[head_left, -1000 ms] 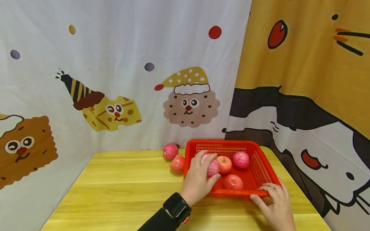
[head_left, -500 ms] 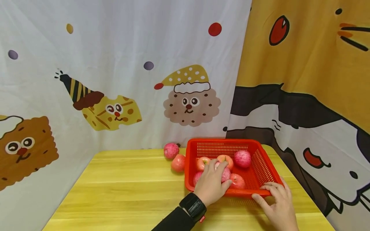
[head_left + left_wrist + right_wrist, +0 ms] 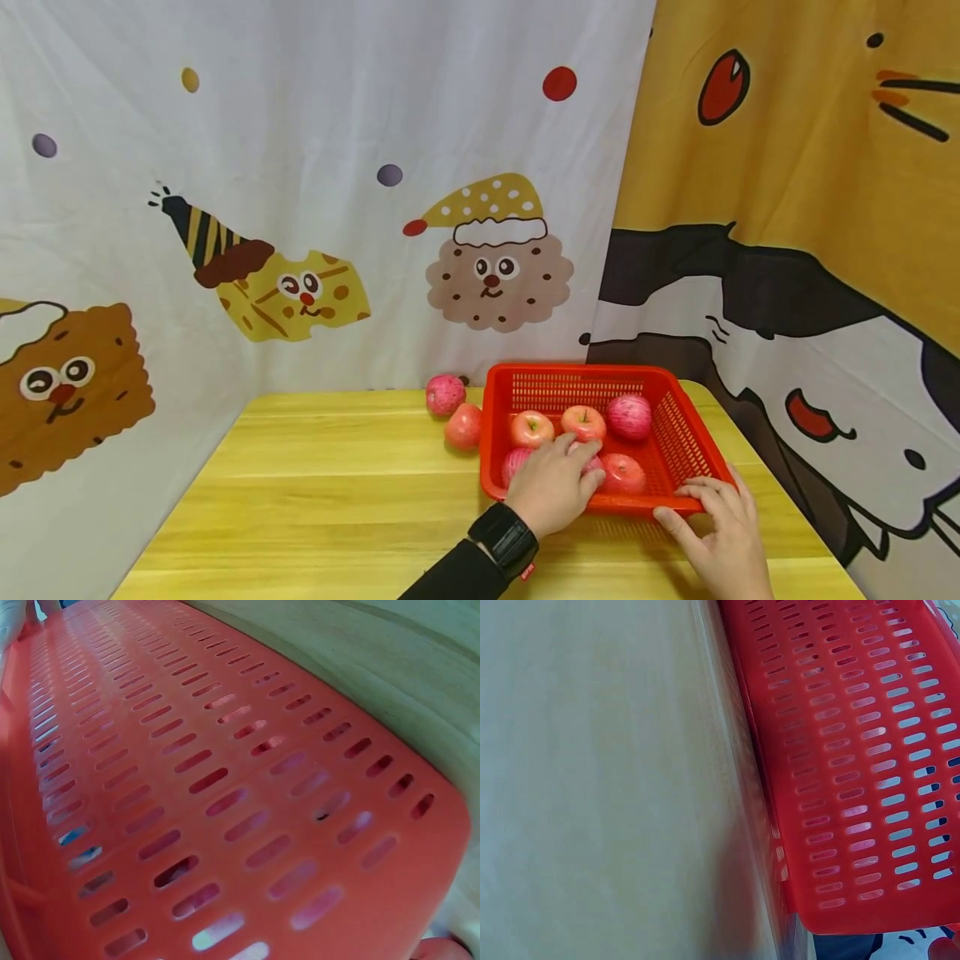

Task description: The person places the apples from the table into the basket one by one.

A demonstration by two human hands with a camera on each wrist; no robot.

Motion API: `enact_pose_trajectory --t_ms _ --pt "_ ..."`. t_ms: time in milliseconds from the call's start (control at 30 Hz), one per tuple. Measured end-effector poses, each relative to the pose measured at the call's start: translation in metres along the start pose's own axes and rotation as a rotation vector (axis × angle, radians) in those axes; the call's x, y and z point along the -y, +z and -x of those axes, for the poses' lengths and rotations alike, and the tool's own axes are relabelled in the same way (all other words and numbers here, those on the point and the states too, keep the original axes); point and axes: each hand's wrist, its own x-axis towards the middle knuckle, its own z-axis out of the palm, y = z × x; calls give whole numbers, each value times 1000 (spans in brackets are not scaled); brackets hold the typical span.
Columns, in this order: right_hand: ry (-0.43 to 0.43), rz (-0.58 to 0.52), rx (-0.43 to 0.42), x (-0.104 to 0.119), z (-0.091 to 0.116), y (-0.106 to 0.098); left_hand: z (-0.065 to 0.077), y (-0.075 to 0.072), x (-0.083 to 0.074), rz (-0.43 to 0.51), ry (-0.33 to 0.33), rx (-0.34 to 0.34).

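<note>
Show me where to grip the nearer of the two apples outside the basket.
Cup the nearer loose apple around its left and near sides, probably coming from above and the left. It is round with no handle to pinch; the red basket crowds its right, and the farther loose apple sits just behind, so those sides look freest.

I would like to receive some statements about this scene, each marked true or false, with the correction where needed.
1. The right hand holds the rim of the red basket. True.
2. Two apples lie outside the basket, on the table. True.
3. The left hand rests on the table, outside the basket. False: it is on a pink apple inside the basket.
4. The wristband on the left arm is white. False: it is black.
</note>
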Motion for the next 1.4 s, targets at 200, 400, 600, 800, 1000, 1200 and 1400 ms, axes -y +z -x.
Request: enact_pose_trajectory --t_ms 200,400,600,800,1000,1200,1400 --pt "-1 2 -2 0 0 0 0 -1 0 -39 52 25" --pt "-4 1 -5 1 0 0 0 0 0 -35 61 15" --pt "-8 -4 -8 -1 2 2 1 0 -1 -31 60 5" --pt "5 -11 -5 -4 2 2 1 1 -1 -46 70 -28" --pt "1 -9 -8 -4 2 2 1 3 0 -40 76 -30" --pt "2 -11 -9 -3 2 2 1 3 1 -73 93 -28" --pt "-1 -12 -9 -3 2 2 2 3 1 -66 80 -25"
